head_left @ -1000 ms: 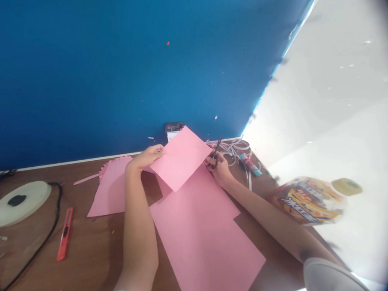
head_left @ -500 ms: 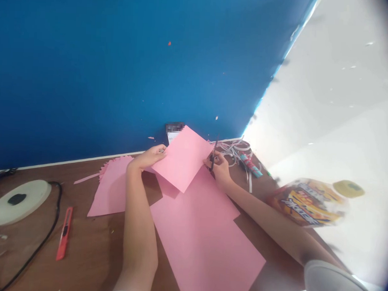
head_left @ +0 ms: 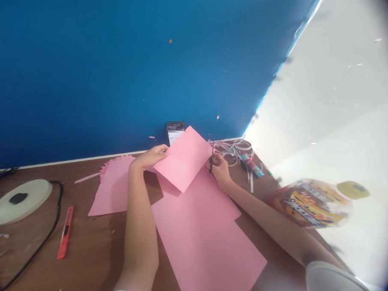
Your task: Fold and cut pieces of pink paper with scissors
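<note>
My left hand [head_left: 153, 156] pinches the left corner of a pink sheet of paper [head_left: 184, 159], holding it tilted above the table. Dark scissors [head_left: 212, 157] are gripped in my right hand [head_left: 220, 169], their blades pointing up beside the sheet's right corner. Whether the blades touch the paper I cannot make out. Beneath the raised sheet lie larger pink sheets [head_left: 209, 245], overlapping each other. Left of my left forearm rests another pink paper [head_left: 113, 191] with a jagged, fringed upper edge.
A red box cutter [head_left: 65, 233] lies at left, near a white round lamp base [head_left: 19, 202] with a black cable [head_left: 48, 233]. Thin paper strips [head_left: 239, 147] and a blue-red tube [head_left: 252, 166] are at back right. A yellow-capped bottle [head_left: 313, 203] stands at right. A blue wall [head_left: 120, 65] rises behind.
The scissors have turned slightly more upright at the sheet's right corner. The raised sheet has tilted a little, its top corner shifting right. My left hand keeps its hold.
</note>
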`<state>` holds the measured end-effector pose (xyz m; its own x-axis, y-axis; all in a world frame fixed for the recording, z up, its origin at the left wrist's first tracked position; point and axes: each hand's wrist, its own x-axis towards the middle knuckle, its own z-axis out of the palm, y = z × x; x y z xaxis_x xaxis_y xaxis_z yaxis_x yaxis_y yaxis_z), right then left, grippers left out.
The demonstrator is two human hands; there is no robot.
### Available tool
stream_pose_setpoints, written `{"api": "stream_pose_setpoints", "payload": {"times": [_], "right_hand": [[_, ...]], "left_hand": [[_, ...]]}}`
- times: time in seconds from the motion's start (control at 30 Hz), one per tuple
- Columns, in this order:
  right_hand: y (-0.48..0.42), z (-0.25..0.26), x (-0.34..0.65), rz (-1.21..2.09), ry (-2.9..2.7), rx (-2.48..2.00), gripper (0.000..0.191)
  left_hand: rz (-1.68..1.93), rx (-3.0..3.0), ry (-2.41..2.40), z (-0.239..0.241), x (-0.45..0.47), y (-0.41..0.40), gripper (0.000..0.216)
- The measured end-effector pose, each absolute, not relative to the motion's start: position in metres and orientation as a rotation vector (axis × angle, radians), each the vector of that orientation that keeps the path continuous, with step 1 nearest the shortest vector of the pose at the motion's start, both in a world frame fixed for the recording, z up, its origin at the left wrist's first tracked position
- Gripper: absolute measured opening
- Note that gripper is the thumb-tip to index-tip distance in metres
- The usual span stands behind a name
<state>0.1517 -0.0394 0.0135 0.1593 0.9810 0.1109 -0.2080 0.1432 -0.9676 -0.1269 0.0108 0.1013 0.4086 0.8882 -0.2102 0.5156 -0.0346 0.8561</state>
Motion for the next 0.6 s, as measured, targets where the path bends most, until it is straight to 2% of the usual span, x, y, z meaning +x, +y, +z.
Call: {"api": "stream_pose_setpoints", "payload": {"times": [0.27,0.43,0.6], "right_hand": [[-0.039,0.016,0.153,1.135,-1.012,-0.986,0.048],[-0.039,0.015,0.152,1.108,-1.026,-1.006,0.043],[-0.038,0.013,0.152,1.088,-0.964,-1.063,0.053]], "left_hand": [[0.445,1.572,1.100,0.112,-0.109,0.001,0.053],[0.467,1.609,1.200,0.102,-0.110,0.010,0.048],[0.600,1.613,1.234,0.102,-0.118,0.013,0.044]]}}
